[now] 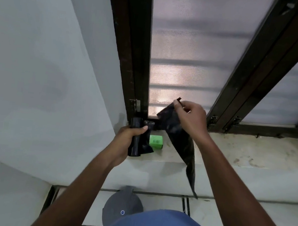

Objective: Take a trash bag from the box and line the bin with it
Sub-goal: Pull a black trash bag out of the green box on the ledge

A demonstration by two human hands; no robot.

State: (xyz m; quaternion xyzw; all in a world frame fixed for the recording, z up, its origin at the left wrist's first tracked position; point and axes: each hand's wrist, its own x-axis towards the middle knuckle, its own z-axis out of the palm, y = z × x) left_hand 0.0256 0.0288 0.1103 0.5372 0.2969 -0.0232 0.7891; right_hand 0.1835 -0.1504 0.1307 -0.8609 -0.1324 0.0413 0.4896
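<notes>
Pinching the trash bag's (176,134) top corner, the right hand (191,118) lifts it above the green box (156,141); the left hand (125,142) clasps the roll (137,138) beside it. Best shaken open gently before reaching the bin (121,206) below.

green box (156,141) on window ledge (253,152)
</notes>
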